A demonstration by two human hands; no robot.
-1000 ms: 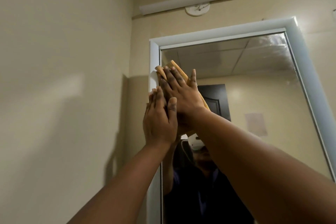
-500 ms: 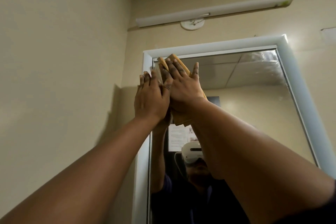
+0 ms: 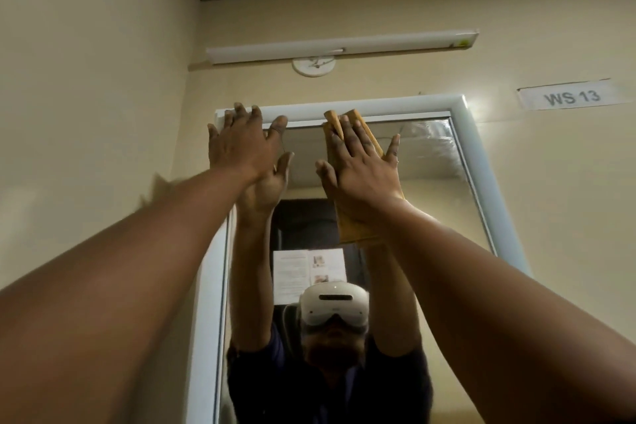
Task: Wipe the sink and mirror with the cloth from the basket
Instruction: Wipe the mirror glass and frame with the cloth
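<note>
1. Cloth (image 3: 358, 182): the folded yellow pad lies flat against the top of the mirror (image 3: 430, 165), under the right hand (image 3: 361, 169), whose straight, spread fingers press it to the glass.
2. A moment ago both hands were stacked on the cloth at the upper left corner; now the left hand (image 3: 241, 144) has come off and rests open on the white frame (image 3: 395, 103).
3. The cloth has travelled rightward along the top edge, so the mirror pass seems underway.
4. The sink is out of view.

Institutional washroom: framed mirror (image 3: 430, 162), "WS 13" label (image 3: 573, 97), tube light (image 3: 340, 46)
</note>
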